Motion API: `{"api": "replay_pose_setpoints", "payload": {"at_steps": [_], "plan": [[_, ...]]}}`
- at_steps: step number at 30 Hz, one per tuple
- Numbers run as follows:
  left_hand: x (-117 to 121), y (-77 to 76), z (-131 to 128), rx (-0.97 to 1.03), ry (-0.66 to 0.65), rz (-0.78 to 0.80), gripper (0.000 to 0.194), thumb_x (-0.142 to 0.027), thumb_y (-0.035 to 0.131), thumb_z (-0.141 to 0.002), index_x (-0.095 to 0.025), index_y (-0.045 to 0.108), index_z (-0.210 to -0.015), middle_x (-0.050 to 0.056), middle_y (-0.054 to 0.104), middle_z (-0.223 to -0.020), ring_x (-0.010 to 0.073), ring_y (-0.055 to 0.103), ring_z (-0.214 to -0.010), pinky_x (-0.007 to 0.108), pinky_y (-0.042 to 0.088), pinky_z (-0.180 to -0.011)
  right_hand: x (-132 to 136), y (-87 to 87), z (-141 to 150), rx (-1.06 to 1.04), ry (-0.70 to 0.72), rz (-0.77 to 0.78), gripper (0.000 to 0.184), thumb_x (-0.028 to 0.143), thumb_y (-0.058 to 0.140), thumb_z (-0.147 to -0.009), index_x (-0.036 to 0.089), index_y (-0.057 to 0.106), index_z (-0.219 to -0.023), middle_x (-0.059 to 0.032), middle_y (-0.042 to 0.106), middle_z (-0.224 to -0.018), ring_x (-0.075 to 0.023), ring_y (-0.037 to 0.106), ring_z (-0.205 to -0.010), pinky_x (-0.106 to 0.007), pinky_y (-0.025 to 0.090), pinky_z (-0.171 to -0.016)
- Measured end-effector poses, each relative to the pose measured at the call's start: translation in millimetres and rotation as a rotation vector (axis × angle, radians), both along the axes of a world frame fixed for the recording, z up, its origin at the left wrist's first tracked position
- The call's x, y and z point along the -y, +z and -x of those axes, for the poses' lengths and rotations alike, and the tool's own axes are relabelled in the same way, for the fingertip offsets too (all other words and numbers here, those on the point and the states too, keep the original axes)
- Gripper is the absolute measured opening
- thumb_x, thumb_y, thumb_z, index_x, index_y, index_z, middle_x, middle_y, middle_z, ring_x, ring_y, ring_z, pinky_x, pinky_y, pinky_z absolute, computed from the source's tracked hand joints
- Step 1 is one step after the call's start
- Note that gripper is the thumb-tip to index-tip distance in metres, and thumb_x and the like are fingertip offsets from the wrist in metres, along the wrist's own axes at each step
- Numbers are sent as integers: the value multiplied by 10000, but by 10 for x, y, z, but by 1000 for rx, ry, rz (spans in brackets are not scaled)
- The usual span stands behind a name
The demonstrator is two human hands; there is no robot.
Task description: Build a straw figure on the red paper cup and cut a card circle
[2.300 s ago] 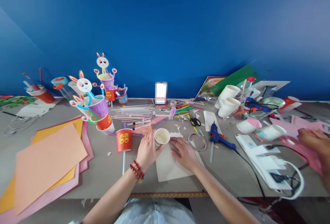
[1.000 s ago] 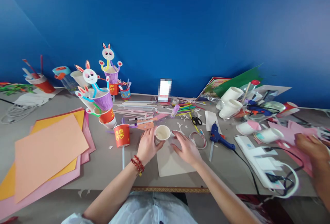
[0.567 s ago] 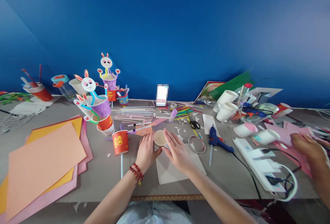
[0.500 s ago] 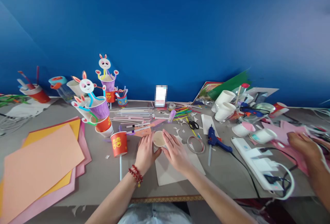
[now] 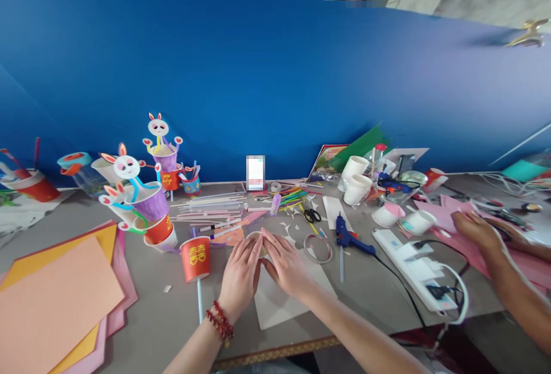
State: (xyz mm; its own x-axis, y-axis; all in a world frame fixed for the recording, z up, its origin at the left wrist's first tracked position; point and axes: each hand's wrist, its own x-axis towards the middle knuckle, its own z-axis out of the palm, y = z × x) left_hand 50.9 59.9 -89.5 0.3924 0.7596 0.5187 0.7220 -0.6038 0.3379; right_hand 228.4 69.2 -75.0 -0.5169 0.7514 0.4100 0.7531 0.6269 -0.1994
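My left hand (image 5: 241, 265) and my right hand (image 5: 284, 264) meet over a paper cup (image 5: 253, 236), fingertips together across its rim and palms against its sides. They hide most of the cup; a bit of its rim and pale inside shows. Beneath it lies a white sheet of paper (image 5: 288, 299). To the left, a red cup (image 5: 196, 259) with gold lettering sits upside down or tilted on a pale blue straw (image 5: 200, 299). A red beaded bracelet (image 5: 219, 322) circles my left wrist.
Rabbit-decorated cups (image 5: 150, 202) and stacked coloured paper (image 5: 64, 293) are at left. Straws (image 5: 210, 213), scissors (image 5: 312, 215), tape (image 5: 317, 248), a blue glue gun (image 5: 348, 236) and a power strip (image 5: 413, 271) lie around. At right, another person's hands (image 5: 477, 230) handle pink paper.
My fingers have moved inward over the cup's rim, covering most of its opening. The view has tilted up and shifted right, bringing more of the other person's arms into sight.
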Motion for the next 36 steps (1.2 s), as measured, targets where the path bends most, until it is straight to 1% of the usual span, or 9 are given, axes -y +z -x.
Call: {"api": "replay_pose_setpoints", "payload": {"at_steps": [4,7,11,13,16,21,26,32,36], "plan": [[-4,-14,20,148,-32,57,537,-112,452,-928,-209,407,-1455,138,632,-1318,285,551,-1260,504,480,-1027,-8,-33,-37,-167,61,60,684,182,484,-953,233,177,-1563,-113,456,-1517,-265,496,-1331,-470,478,-1065],[16,-5,51,357,-22,136,275,-169,508,-927,-222,646,-1159,110,723,-1068,294,643,-1065,504,514,-946,-16,-122,-91,-378,39,133,726,215,474,-964,261,82,-1573,-126,392,-1552,-244,562,-1265,-439,504,-1042],[14,66,79,1101,89,398,164,-325,582,-916,-207,650,-1008,67,710,-993,236,678,-948,392,561,-858,-19,-213,-163,-630,-15,297,676,243,504,-954,325,181,-1543,-111,443,-1508,-225,637,-1141,-415,553,-970],[-2,140,81,1440,14,570,219,-371,607,-896,-210,637,-1042,61,700,-1057,228,677,-997,372,575,-856,-3,-204,-171,-718,-9,357,643,244,514,-951,338,232,-1521,-101,511,-1441,-217,645,-1115,-410,561,-952],[-20,250,80,1658,-127,768,234,-358,645,-868,-213,644,-1052,67,691,-1138,223,671,-1023,381,593,-836,53,-118,-137,-790,17,392,595,259,515,-956,325,282,-1501,-98,561,-1370,-208,650,-1081,-390,574,-920],[15,283,61,1738,-182,902,280,-324,663,-858,-223,659,-1119,73,681,-1199,199,671,-990,327,600,-767,188,93,-32,-775,31,405,616,336,550,-954,295,284,-1508,-109,542,-1387,-230,629,-1103,-391,560,-943],[104,225,18,1631,-276,974,407,-287,735,-804,-230,641,-1196,78,714,-1129,223,692,-964,373,589,-829,234,214,17,-640,45,313,548,360,564,-942,268,390,-1453,-122,584,-1337,-266,625,-1106,-379,554,-918],[136,203,-5,1530,-235,991,389,-337,755,-793,-187,683,-1144,89,746,-1014,238,693,-968,367,566,-861,232,162,-15,-613,37,362,400,386,571,-932,235,525,-1300,-102,679,-1139,-235,676,-928,-327,589,-780],[145,131,-4,1436,-146,914,334,-335,777,-770,-161,714,-1048,70,746,-947,192,683,-860,289,553,-786,190,99,-135,-490,35,346,449,323,615,-890,251,521,-1324,-95,663,-1212,-204,690,-885,-309,592,-753]]}}
